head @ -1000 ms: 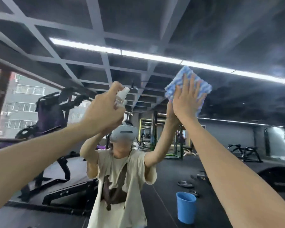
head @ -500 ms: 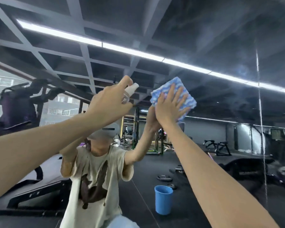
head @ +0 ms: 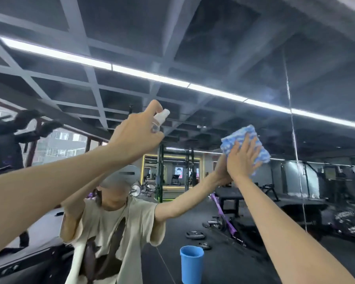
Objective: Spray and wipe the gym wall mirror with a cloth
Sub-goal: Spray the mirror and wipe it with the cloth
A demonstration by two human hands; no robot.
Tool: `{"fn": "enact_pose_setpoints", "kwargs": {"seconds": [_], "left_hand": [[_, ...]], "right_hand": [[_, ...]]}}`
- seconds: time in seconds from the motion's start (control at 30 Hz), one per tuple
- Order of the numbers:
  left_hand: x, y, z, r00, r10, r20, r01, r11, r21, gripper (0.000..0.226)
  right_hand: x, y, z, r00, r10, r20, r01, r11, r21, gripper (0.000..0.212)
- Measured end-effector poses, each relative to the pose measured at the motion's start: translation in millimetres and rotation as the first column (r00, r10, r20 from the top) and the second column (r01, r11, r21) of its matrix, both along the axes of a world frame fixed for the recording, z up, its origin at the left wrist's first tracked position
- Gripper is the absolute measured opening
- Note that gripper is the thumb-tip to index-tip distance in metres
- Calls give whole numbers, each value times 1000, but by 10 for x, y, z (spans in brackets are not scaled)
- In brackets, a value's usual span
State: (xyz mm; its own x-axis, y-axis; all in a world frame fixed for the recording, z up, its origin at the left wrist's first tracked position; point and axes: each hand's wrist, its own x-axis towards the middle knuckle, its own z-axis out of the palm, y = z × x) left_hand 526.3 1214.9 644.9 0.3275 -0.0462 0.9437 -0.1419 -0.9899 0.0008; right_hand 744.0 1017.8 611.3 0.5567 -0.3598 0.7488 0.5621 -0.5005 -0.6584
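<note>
The wall mirror (head: 223, 58) fills the view and shows hazy smears high up. My left hand (head: 134, 136) is raised at the centre, gripping a small clear spray bottle (head: 159, 119) with a white nozzle aimed at the glass. My right hand (head: 241, 158) presses a folded blue-and-white cloth (head: 244, 138) flat against the mirror, fingers spread over it. My reflection in a beige T-shirt (head: 111, 232) mirrors both raised arms.
A vertical seam (head: 293, 130) between mirror panels runs just right of the cloth. Reflected in the glass are a blue bucket (head: 191, 263) on the dark floor, weight plates (head: 195, 235), a purple band, a rack and benches.
My right hand has slid the cloth to the right across the mirror, toward the panel seam. My left hand keeps the spray bottle raised at about the same height.
</note>
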Motion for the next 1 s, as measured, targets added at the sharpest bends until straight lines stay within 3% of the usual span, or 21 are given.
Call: {"fn": "enact_pose_setpoints", "kwargs": {"seconds": [0.1, 0.17, 0.23, 0.27, 0.3, 0.37, 0.43, 0.47, 0.53, 0.57, 0.63, 0.7, 0.73, 0.77, 0.83, 0.9, 0.93, 0.97, 1.0], "left_hand": [[248, -252, 78, 1000, -15, -8, 16, 999, 29, 37], [435, -418, 161, 999, -31, -9, 31, 999, 34, 36], [593, -559, 253, 998, -55, 15, 55, 998, 25, 34], [678, -642, 303, 997, -64, 31, 63, 998, 22, 34], [765, -741, 345, 997, -67, 37, 66, 997, 27, 35], [835, -849, 404, 996, -74, 57, 72, 996, 46, 35], [940, -921, 457, 994, -84, 68, 78, 994, 82, 35], [980, -942, 498, 994, -85, 72, 78, 992, 95, 35], [1033, -976, 627, 996, -72, 61, 64, 991, 114, 35], [1048, -999, 713, 997, -67, 48, 61, 991, 119, 36], [1064, -1044, 930, 996, -76, 56, 69, 990, 124, 37], [1070, -1059, 1135, 994, -79, 82, 70, 992, 109, 35], [1056, -1051, 1248, 993, -67, 94, 58, 994, 95, 34], [1041, -1037, 1335, 993, -61, 100, 54, 996, 72, 34], [996, -997, 1466, 992, -57, 111, 53, 998, 37, 33], [974, -940, 1518, 992, -37, 124, 34, 999, 25, 34], [977, -915, 1529, 992, -23, 128, 19, 999, 29, 34], [991, -903, 1524, 991, -23, 129, 18, 999, 35, 34], [1006, -904, 1524, 990, -38, 134, 32, 998, 49, 35]], "right_hand": [[104, -220, 333, 987, 40, -158, -11, 984, 176, 55], [19, -49, 610, 998, 35, 56, -31, 997, -73, 54], [-94, 162, 763, 915, 139, 378, 77, 861, -503, 53], [-39, 129, 825, 871, 191, 452, 145, 780, -609, 52], [94, -16, 854, 856, 176, 486, 178, 782, -597, 52], [432, -373, 798, 912, -17, 410, 163, 932, -323, 52], [775, -829, 716, 990, -118, 75, 115, 992, 45, 54], [870, -1005, 756, 992, -69, -102, 88, 977, 194, 56], [879, -1084, 1025, 964, 59, -259, 50, 917, 397, 62], [832, -992, 1194, 971, 55, -232, 42, 919, 392, 64], [707, -668, 1546, 996, -58, 73, 53, 996, 74, 61], [553, -476, 1766, 887, 10, 462, 183, 911, -369, 67], [591, -522, 1910, 847, 68, 527, 230, 847, -479, 72], [734, -645, 2034, 828, 72, 556, 259, 831, -493, 72], [1102, -1030, 2158, 893, -55, 446, 180, 953, -243, 60], [1375, -1375, 2179, 992, -85, 92, 76, 992, 103, 59], [1345, -1419, 2193, 999, -33, -30, 38, 980, 193, 64], [1236, -1344, 2237, 999, 3, -54, 9, 975, 224, 65], [1052, -1166, 2314, 999, 17, 43, -24, 986, 166, 63]]}}
